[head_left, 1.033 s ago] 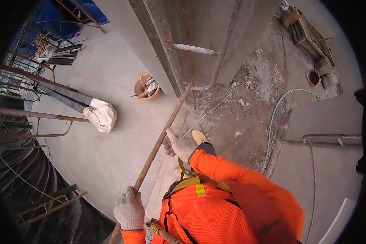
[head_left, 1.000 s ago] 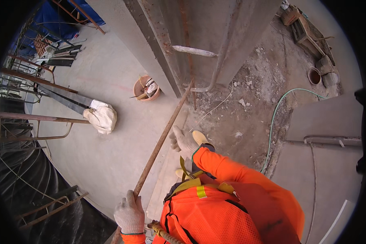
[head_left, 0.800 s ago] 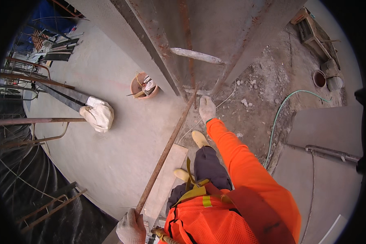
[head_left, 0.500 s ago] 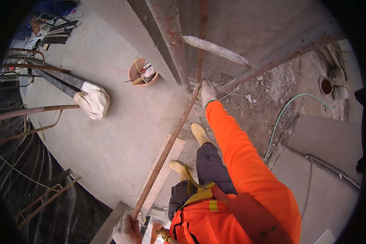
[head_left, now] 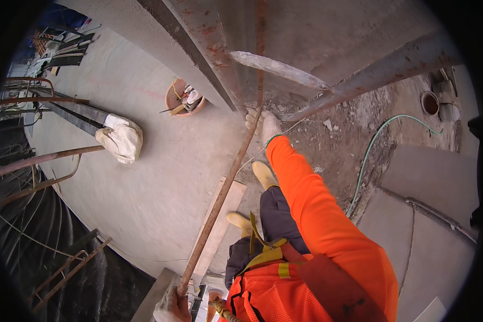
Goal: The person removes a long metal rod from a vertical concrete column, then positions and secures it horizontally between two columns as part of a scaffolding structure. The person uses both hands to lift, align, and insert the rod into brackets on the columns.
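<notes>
A long rusty metal bar (head_left: pixel 220 201) slants from the lower left up to the foot of the grey steel frame (head_left: pixel 204 32). My gloved left hand (head_left: pixel 173 307) is closed around its near end at the bottom of the view. At the far end my gloved right hand (head_left: pixel 266 127) wraps the bar, its fingertips showing on the left side. Just above that hand, another thin rusty rod (head_left: pixel 261 48) runs upward; whether the two are one piece I cannot tell.
An orange bucket (head_left: pixel 190 110) with tools stands left of the frame. A plank (head_left: pixel 218 228) lies beside my yellow boots (head_left: pixel 263 174). Rubble (head_left: pixel 333 134) and a green hose (head_left: pixel 373 147) are on the right. Rusty-legged stands (head_left: pixel 43 158) and black sheeting (head_left: pixel 75 268) line the left.
My right hand's fingers now show around the left side of the bar, where before they were hidden. My left hand and the bar's near end have shifted slightly right.
</notes>
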Tool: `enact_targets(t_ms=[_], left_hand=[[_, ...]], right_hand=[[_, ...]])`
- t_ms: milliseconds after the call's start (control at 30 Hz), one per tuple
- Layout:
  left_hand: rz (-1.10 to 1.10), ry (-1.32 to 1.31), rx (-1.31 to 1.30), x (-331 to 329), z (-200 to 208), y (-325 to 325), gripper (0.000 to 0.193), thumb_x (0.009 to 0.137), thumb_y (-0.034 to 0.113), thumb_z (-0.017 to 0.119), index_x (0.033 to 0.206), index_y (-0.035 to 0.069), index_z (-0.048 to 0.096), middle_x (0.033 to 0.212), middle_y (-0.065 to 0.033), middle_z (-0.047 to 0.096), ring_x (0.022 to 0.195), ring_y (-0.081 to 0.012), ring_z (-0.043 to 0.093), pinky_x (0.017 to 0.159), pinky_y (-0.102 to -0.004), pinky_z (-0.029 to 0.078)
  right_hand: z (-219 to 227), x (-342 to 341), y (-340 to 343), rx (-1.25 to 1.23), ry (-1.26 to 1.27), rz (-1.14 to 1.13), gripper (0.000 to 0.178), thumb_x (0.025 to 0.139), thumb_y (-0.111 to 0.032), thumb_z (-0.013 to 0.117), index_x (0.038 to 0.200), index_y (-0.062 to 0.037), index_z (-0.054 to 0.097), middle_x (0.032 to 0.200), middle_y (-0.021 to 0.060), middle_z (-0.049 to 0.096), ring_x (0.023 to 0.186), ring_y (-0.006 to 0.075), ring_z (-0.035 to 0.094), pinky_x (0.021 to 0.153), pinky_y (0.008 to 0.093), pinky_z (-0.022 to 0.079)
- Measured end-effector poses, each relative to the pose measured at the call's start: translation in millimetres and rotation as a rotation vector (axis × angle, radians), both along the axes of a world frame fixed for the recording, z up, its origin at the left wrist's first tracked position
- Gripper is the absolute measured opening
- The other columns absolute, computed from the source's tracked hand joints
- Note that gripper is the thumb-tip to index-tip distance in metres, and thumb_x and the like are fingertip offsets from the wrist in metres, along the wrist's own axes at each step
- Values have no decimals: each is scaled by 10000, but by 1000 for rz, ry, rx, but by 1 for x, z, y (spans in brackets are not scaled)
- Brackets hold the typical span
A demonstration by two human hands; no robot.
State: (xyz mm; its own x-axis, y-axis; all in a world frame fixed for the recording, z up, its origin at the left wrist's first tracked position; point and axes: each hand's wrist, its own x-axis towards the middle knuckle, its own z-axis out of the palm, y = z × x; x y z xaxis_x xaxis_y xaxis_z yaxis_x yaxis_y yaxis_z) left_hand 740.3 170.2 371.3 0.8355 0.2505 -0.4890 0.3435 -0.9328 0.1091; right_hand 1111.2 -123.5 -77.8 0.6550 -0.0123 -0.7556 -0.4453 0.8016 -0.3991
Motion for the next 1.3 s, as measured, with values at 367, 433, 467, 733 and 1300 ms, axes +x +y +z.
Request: enact_targets(t_ms=[367,433,467,733,1300], left_hand=[[-25,13,-17,2,-8,3,148,838,82,694,981,44,689,749,-197,655,703,-420,683,608,-467,525],[-49,-9,-19,2,-9,4,164,837,79,697,995,36,689,757,-202,658,705,-417,686,609,-461,529],[-61,-17,-18,2,-9,4,171,836,78,698,1001,33,689,761,-205,660,706,-415,688,610,-458,530],[-65,79,-78,-1,-8,11,237,862,106,724,1081,18,705,771,-193,676,688,-395,700,599,-432,537],[-10,51,-87,-1,-18,15,278,920,130,692,1142,-38,700,671,-153,629,556,-245,670,554,-354,514]], right_hand=[[0,-47,-23,-1021,194,-96,562,950,-285,747,1398,-4,558,1091,76,703,977,226,687,882,392,572],[11,-37,-50,-1159,-140,-83,429,946,-247,749,1280,-6,629,1023,78,718,971,226,696,877,376,557],[17,-35,-56,-1153,-216,-36,400,945,-246,753,1247,-4,650,998,71,717,960,215,691,872,366,551],[55,-28,-70,-893,-161,73,256,975,-265,738,990,-12,704,870,1,654,814,122,584,784,334,498],[56,-41,-68,-979,-202,123,388,949,-327,736,1150,2,694,980,132,742,920,231,699,868,385,535]])
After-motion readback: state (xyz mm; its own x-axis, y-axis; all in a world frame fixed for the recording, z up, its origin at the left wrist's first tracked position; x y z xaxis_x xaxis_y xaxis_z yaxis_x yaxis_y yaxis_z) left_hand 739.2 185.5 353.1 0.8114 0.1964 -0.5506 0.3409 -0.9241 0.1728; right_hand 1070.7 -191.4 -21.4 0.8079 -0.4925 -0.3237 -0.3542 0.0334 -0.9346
